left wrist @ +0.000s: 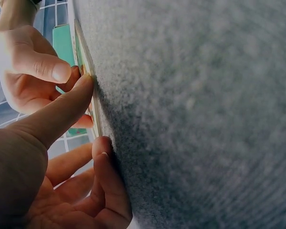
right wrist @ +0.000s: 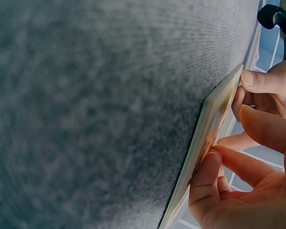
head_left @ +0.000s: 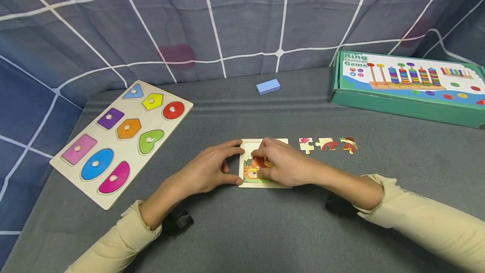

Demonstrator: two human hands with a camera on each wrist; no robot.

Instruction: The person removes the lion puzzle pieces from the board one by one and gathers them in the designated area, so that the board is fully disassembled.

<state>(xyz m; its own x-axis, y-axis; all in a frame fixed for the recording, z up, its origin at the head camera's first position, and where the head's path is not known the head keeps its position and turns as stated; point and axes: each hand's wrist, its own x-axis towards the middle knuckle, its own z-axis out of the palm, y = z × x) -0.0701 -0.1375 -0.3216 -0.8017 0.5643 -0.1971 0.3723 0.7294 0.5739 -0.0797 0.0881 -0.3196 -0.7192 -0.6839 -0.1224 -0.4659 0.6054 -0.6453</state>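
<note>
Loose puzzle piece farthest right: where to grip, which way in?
I'd pinch the farthest-right puzzle piece by its left and right edges, coming straight down from above. It lies flat and looks thin, so only its edges offer purchase. Its tab points toward the person, making the near edge uneven. The middle loose piece sits to its left, with a gap between.

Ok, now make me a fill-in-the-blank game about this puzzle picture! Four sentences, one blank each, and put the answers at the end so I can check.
1. In the head view, the left grip touches the puzzle tray along its ____ edge.
2. Outside the tray, the number of loose jigsaw pieces in a row is ____.
3. On the shape board, the heart is coloured ____.
4. The big printed title on the green box reads "Ring Challenge ____".

Missing words: left; three; green; Game.
</note>
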